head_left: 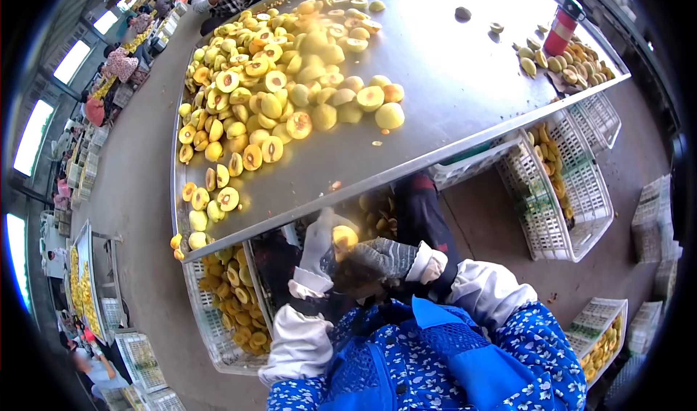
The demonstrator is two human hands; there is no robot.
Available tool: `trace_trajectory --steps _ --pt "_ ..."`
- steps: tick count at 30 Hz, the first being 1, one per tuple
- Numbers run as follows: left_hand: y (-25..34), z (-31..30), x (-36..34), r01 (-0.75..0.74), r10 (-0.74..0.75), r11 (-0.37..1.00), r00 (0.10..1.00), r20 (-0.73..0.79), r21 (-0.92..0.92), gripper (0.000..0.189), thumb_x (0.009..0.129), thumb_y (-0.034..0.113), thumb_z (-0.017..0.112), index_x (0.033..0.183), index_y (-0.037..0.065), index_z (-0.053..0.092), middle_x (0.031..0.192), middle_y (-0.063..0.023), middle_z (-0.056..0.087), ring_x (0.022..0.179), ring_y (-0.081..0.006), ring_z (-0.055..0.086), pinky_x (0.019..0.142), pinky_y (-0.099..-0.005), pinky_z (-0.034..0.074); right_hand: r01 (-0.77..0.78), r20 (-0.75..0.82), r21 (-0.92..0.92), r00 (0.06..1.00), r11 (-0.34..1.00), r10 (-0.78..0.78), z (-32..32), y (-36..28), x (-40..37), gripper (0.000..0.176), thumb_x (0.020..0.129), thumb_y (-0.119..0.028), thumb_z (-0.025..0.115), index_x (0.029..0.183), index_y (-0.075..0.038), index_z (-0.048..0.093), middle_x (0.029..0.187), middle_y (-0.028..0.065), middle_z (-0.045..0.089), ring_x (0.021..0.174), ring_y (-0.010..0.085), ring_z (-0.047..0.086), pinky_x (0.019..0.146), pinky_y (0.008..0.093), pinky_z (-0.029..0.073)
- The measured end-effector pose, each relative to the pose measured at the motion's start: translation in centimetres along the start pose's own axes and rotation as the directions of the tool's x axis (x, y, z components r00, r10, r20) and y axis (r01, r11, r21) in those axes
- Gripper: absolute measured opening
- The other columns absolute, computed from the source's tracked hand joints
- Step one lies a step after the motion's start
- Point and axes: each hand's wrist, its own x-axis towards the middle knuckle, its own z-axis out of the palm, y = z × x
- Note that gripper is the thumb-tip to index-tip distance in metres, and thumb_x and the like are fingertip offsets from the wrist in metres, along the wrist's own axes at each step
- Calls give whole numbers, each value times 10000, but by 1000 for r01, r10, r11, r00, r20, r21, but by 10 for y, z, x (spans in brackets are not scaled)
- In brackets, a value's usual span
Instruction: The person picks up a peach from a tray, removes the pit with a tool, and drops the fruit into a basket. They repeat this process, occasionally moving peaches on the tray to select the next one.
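Below the near table edge, my two gloved hands are close together in front of my lap. A yellow peach piece (345, 237) sits at the fingers of my left hand (316, 245), which is closed around its side. My right hand (383, 257), in a grey knit glove, is curled just beside the peach. Its fingertips are blurred, and whatever they grip is hidden. On the metal table (435, 113) beyond lies a large heap of halved yellow peaches (272, 106), many with cut faces showing red-brown centres.
A red bottle (563, 27) stands among greener peach halves (570, 66) at the table's right. White crates of fruit stand beneath at left (218, 338) and right (541, 215), another on the floor (617, 316). A person's arm (210, 1) shows across the table.
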Motion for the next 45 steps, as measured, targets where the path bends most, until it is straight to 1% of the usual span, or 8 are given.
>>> trace_trajectory --steps 9,17,24,26,27,29,38,45 --pt "-11 18 0 -234 162 941 946 -281 -244 405 928 336 447 845 -26 607 727 -157 640 613 -219 624 575 -280 515 -189 184 756 980 627 73 21 -8 14 490 897 -568 424 777 -118 579 534 28 516 410 98 451 374 221 363" --pt "-14 5 -14 -348 354 933 933 -59 95 326 933 245 451 797 1 619 722 -78 641 618 -120 588 545 -240 470 -439 445 314 851 842 279 -27 -2 10 503 881 -575 446 813 -92 569 548 11 507 377 100 453 345 241 400" --pt "-1 16 -36 -88 -99 549 981 -169 -831 448 928 370 392 827 -14 600 679 -148 619 557 -231 590 556 -303 511 -149 135 658 988 738 80 39 -13 5 353 974 -412 371 934 -110 548 646 -16 528 519 59 492 462 199 392" --pt "-22 -25 -36 -295 327 945 823 -465 144 288 906 292 462 884 26 572 742 -136 631 649 -227 624 586 -313 518 -219 178 652 975 726 134 36 23 14 496 863 -612 444 805 -128 538 501 -12 458 372 76 404 356 212 309" --pt "-34 -77 -39 -331 147 887 864 -481 -323 226 897 227 486 852 32 590 723 -105 632 628 -230 622 578 -305 515 -386 149 497 920 777 362 30 22 13 546 819 -662 462 834 -123 553 507 7 481 383 113 435 373 256 343" --pt "-10 -107 -67 155 813 440 350 -466 884 204 849 238 555 763 67 625 724 -132 633 668 -290 617 612 -367 506 -427 -49 568 836 704 547 37 33 9 605 816 -682 446 894 -107 619 584 53 555 434 202 485 429 346 394" --pt "104 22 89 -369 536 -451 615 578 812 487 726 261 618 1192 169 513 1208 -86 527 929 -284 571 760 -419 468 54 104 -390 994 919 -15 7 112 23 595 832 -216 470 1364 -29 278 908 247 573 746 365 596 648 420 488" --pt "81 131 222 -423 70 -405 869 489 810 511 826 458 503 1237 160 434 1199 -111 479 873 -294 627 705 -414 502 243 53 -722 953 648 -298 -1 146 26 568 883 -153 422 1397 -9 228 1054 306 538 890 391 594 759 427 471"
